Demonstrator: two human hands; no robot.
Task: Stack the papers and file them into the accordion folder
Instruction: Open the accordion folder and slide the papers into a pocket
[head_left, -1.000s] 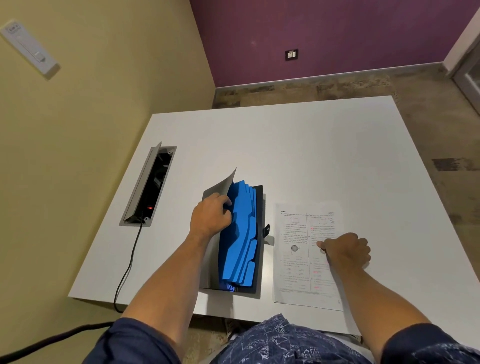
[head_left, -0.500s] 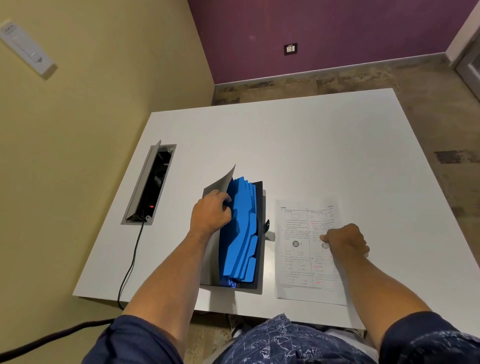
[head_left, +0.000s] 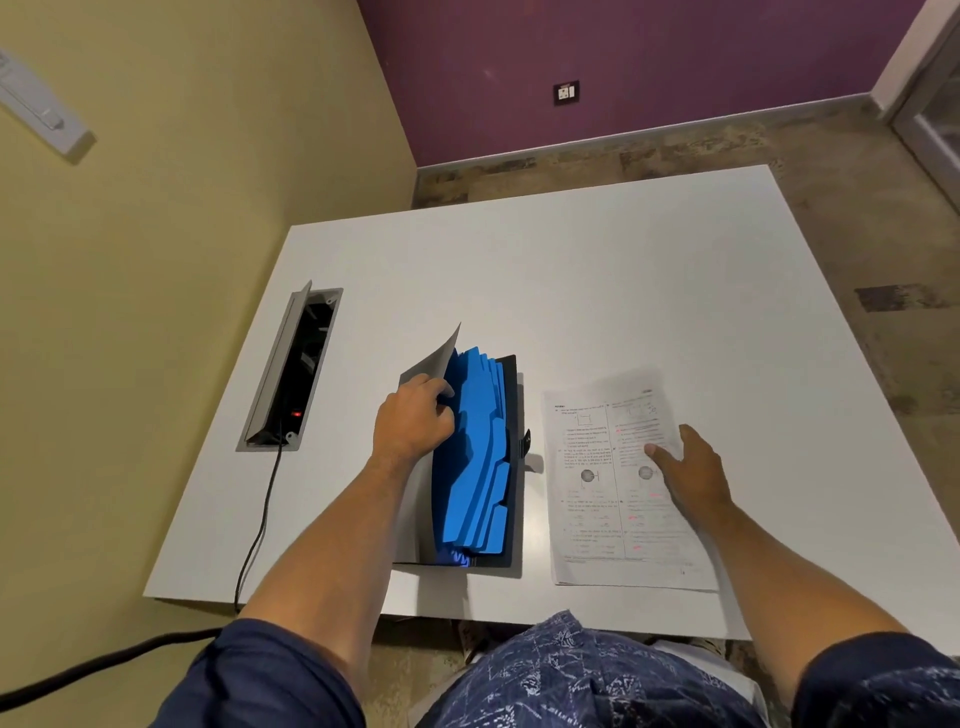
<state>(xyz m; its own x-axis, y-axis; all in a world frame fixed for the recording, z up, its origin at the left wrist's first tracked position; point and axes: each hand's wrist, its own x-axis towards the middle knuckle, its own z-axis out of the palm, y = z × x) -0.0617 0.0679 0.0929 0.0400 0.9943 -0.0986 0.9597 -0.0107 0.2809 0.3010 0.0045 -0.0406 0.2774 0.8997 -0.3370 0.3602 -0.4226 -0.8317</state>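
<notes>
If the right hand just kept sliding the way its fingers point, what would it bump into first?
The right hand lies open on the papers, fingers aimed up and left. Carrying on, it would cross the printed sheet first, then probably reach the accordion folder near its black clasp, though the exact line is hard to judge.

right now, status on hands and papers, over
Left hand holds folder cover open. Right hand flat on papers, open, no grip. Papers on table, not filed. Nothing in the way.
</notes>
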